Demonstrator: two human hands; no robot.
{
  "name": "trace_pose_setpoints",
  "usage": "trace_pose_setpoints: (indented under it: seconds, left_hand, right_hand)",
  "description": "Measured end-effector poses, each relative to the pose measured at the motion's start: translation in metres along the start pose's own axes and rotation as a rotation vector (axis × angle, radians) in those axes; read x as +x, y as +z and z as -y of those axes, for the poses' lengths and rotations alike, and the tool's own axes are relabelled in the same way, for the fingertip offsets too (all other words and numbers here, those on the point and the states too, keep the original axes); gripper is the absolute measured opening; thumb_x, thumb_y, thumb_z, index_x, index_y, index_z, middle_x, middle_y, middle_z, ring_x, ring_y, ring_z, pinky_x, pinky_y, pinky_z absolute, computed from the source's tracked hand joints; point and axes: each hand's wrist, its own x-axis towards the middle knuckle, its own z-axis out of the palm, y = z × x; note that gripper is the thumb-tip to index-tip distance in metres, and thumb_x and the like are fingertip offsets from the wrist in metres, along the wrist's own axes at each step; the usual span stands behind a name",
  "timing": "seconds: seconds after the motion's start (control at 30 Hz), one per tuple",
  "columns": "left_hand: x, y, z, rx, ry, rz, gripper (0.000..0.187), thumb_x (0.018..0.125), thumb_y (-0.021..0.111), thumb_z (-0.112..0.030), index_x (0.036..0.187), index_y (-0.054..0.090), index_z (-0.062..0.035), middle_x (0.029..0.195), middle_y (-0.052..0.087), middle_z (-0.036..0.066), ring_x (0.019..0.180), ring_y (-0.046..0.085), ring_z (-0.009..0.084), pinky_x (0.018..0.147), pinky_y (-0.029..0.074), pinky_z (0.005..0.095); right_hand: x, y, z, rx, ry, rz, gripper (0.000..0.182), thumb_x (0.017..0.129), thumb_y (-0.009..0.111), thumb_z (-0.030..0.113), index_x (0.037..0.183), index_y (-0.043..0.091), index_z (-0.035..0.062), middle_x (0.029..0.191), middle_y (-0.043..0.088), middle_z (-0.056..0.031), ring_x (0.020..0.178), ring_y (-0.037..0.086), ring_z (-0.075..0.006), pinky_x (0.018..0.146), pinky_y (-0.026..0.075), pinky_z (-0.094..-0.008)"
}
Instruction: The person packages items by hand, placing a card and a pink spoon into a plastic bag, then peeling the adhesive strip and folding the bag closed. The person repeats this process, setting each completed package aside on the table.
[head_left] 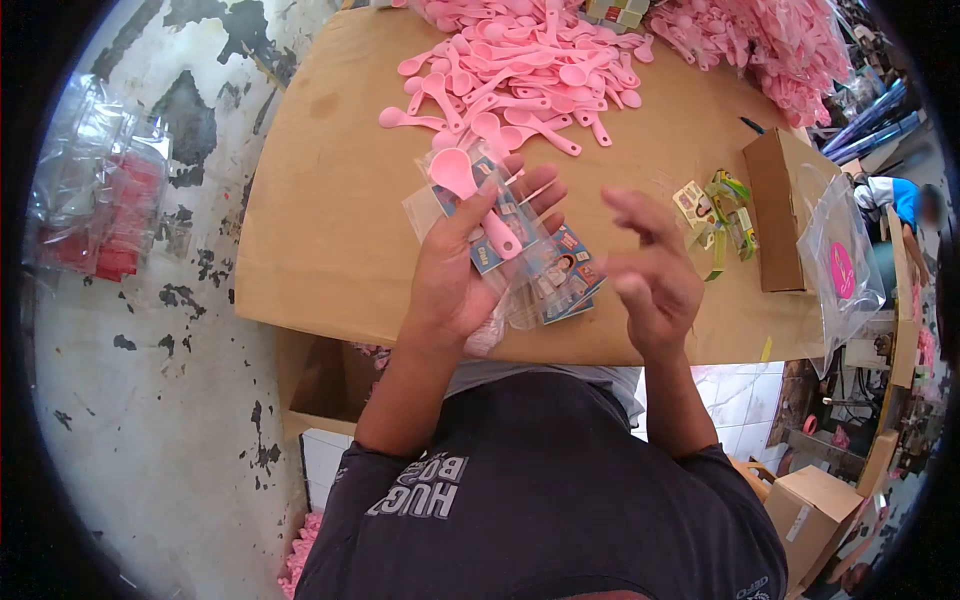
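My left hand [447, 275] holds a pink measuring spoon [452, 172], its thumb laid across the handle. Beneath the spoon, in the same hand, is a clear plastic bag [525, 302] together with a blue printed card [486, 262]. The left fingers reach past the far side of the bag. To the right, my right hand [660, 285] is raised over the table, fingers apart and slightly bent, with nothing visible in it. Between the hands lie more printed cards [572, 268], partly covered by the bag. A big heap of pink spoons [520, 75] lies beyond the left hand.
A brown-covered table [320, 220] spans the view. Bagged pink spoons [765, 60] fill its far right corner. Green and yellow printed strips [735, 215] lie beside a cardboard box [778, 215] and a hanging clear bag [840, 285]. Another person [905, 205] is at far right.
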Motion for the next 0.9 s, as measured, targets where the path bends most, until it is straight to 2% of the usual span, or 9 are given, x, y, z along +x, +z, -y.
trace_pose_setpoints:
  seconds: [0.17,0.3,0.37,0.4,0.47,0.6,0.77,0.87,0.9]
  left_hand:
    - [-0.004,0.017,0.007,-0.054,-0.184,0.041,0.050,0.108,0.046,-0.027,0.148,0.042,0.0030,0.143,0.054,0.025,0.129,0.058,0.0347,0.114,0.045,0.0488]
    - [-0.002,0.007,0.018,-0.053,-0.284,0.148,0.052,0.109,0.044,-0.031,0.148,0.041,0.0034,0.145,0.053,0.026,0.130,0.058,0.0360,0.111,0.047,0.0486]
    - [0.000,0.000,0.019,-0.296,-0.315,0.256,0.054,0.109,0.043,-0.034,0.149,0.041,0.0034,0.146,0.052,0.027,0.129,0.058,0.0363,0.109,0.048,0.0489]
    - [-0.001,0.012,0.018,0.066,-0.200,0.011,0.055,0.109,0.044,-0.035,0.148,0.041,0.0031,0.144,0.054,0.025,0.127,0.060,0.0344,0.109,0.048,0.0474]
    - [-0.001,0.015,0.014,0.191,-0.093,0.019,0.055,0.108,0.047,-0.035,0.149,0.041,0.0022,0.145,0.054,0.024,0.130,0.058,0.0317,0.109,0.048,0.0446]
    - [-0.005,0.015,0.011,0.527,0.070,0.181,0.051,0.105,0.057,-0.023,0.147,0.045,0.0039,0.142,0.057,0.019,0.128,0.058,0.0212,0.107,0.046,0.0347]
    - [-0.014,0.009,0.017,0.802,0.091,0.011,0.045,0.101,0.064,-0.008,0.142,0.052,0.0059,0.114,0.072,0.014,0.098,0.068,0.0108,0.085,0.054,0.0248]
    - [-0.021,0.019,0.014,0.812,0.142,0.000,0.046,0.102,0.063,-0.009,0.146,0.051,0.0001,0.102,0.075,0.012,0.088,0.069,0.0092,0.076,0.055,0.0232]
    - [-0.024,0.020,0.013,0.835,0.140,0.000,0.047,0.102,0.063,-0.009,0.147,0.051,-0.0024,0.102,0.076,0.012,0.088,0.069,0.0092,0.075,0.055,0.0231]
  right_hand:
    - [0.023,0.003,0.008,-0.599,0.021,0.066,0.027,0.082,0.074,0.008,0.106,0.080,0.0201,0.145,0.058,-0.0168,0.138,0.048,-0.0390,0.107,0.043,-0.0472]
    - [0.021,0.002,-0.010,-0.487,-0.083,0.116,0.034,0.083,0.072,0.006,0.112,0.078,0.0232,0.147,0.056,-0.0163,0.142,0.043,-0.0394,0.107,0.044,-0.0466]
    - [0.023,-0.002,-0.011,-0.335,-0.117,0.076,0.033,0.082,0.073,0.005,0.113,0.077,0.0168,0.138,0.063,-0.0161,0.132,0.053,-0.0369,0.099,0.050,-0.0399]
    - [0.022,-0.007,-0.008,-0.337,-0.115,0.072,0.033,0.082,0.073,0.005,0.113,0.077,0.0168,0.138,0.063,-0.0161,0.132,0.053,-0.0369,0.099,0.050,-0.0399]
    - [0.018,-0.018,0.002,0.018,0.122,0.031,0.035,0.085,0.074,0.005,0.119,0.073,0.0071,0.123,0.071,-0.0121,0.109,0.065,-0.0252,0.086,0.052,-0.0311]
    - [0.016,-0.004,0.013,0.127,0.491,-0.133,0.055,0.093,0.075,0.009,0.142,0.051,0.0016,0.096,0.073,-0.0047,0.080,0.061,-0.0058,0.070,0.047,-0.0237]
    - [0.010,0.009,0.014,0.265,0.711,-0.100,0.060,0.092,0.075,0.006,0.144,0.045,0.0037,0.082,0.069,-0.0044,0.073,0.062,-0.0064,0.068,0.047,-0.0218]
    - [0.014,0.012,0.015,0.068,0.664,-0.239,0.054,0.091,0.076,0.007,0.139,0.053,0.0047,0.095,0.071,-0.0103,0.082,0.066,-0.0136,0.071,0.052,-0.0268]
    - [0.019,0.010,0.012,-0.251,0.413,-0.213,0.048,0.088,0.077,0.007,0.133,0.058,0.0050,0.104,0.070,-0.0126,0.089,0.066,-0.0193,0.076,0.053,-0.0314]
